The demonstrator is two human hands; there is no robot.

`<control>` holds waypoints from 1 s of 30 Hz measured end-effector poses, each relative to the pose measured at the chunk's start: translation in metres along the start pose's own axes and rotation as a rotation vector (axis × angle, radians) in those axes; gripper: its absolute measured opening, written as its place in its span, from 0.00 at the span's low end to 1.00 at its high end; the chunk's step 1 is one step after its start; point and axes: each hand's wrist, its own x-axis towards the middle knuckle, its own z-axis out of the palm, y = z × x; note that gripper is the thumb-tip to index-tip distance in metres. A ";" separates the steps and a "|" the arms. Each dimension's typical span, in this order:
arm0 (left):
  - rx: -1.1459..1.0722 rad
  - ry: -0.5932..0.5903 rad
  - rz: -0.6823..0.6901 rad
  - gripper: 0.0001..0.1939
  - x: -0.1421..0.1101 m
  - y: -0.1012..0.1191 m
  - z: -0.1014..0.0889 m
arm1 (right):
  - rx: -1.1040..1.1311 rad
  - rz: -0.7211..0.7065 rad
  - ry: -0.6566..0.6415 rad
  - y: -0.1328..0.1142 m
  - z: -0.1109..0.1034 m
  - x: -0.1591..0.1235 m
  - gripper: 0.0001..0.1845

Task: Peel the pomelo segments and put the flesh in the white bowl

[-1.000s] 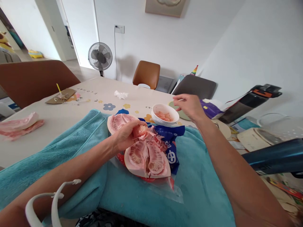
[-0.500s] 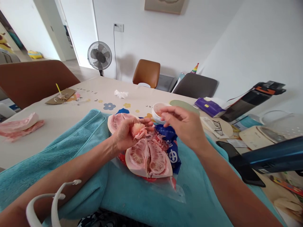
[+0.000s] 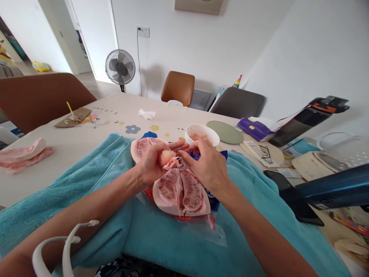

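My left hand (image 3: pixel 152 161), palm up, cradles a partly peeled pomelo segment (image 3: pixel 167 157) with torn membrane hanging from it. My right hand (image 3: pixel 207 165) has come in from the right, its thumb and fingers closed together at the edge of the segment; what they pinch is too small to make out. Below the hands a cut pomelo piece (image 3: pixel 181 192) lies flesh up on a plastic bag (image 3: pixel 215 204). Another pomelo piece (image 3: pixel 138 148) sits behind my left hand. Just beyond my right hand stands a white bowl (image 3: pixel 215 136) with pink pulp inside.
A teal blanket (image 3: pixel 173 250) is spread under the fruit. Pomelo peel (image 3: pixel 25 152) lies at the left. To the right are a green round mat (image 3: pixel 225 132), a purple tissue pack (image 3: pixel 255 130), glasses (image 3: pixel 264 154), a phone (image 3: pixel 294 198) and a blue bottle (image 3: pixel 334 188).
My right hand has moved left and down from in front of the bowl to the segment in my left hand. The bowl is now less covered. My left hand stays nearly still.
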 end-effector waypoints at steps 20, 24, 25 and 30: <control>0.104 -0.016 0.069 0.23 -0.005 -0.001 0.006 | 0.742 0.268 -0.222 0.013 0.010 0.012 0.09; 0.084 -0.009 0.093 0.21 -0.004 0.002 0.005 | 0.780 0.279 0.032 0.014 0.011 0.014 0.09; 0.082 0.001 0.103 0.20 -0.004 0.003 0.005 | 0.789 0.292 0.111 0.012 0.009 0.013 0.09; 0.095 0.145 0.134 0.12 0.001 0.003 0.001 | 1.000 0.219 -0.075 -0.023 -0.027 -0.017 0.08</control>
